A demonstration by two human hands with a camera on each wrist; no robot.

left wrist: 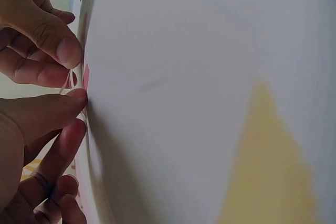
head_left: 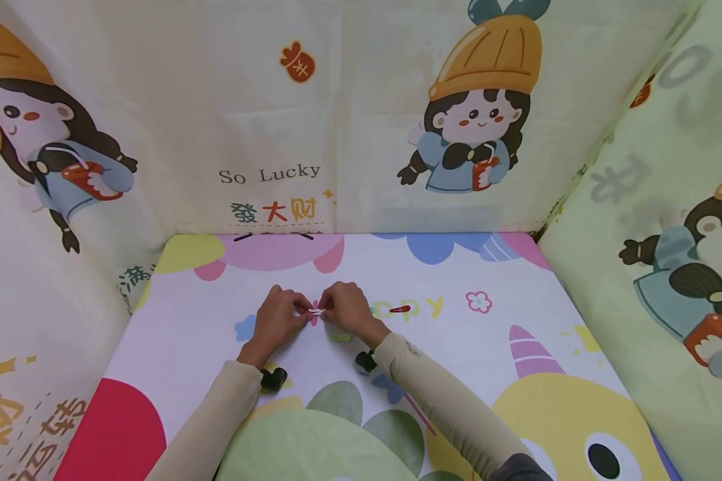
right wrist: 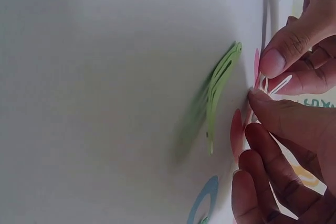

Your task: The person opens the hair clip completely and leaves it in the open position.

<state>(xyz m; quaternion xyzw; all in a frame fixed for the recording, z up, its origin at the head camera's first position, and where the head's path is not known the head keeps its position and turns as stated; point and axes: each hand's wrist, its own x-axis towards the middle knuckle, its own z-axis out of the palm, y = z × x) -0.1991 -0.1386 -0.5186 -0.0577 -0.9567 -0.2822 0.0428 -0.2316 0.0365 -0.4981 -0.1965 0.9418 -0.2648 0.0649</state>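
A white snap hair clip is held between both hands, just above the table. My left hand pinches its left end between thumb and fingertips. At the other end, my right hand pinches it the same way. In the right wrist view, part of the white clip stands out at an angle between the two thumbs. Fingertips hide the rest. A green snap hair clip lies on the table, nearer my body than the hands. To the right of my right hand lies a red hair clip.
The printed tabletop reaches back to a cream cloth wall, with another cloth wall on the right. Black devices are worn at both wrists. A bit of green shows beside the right hand; its kind is unclear.
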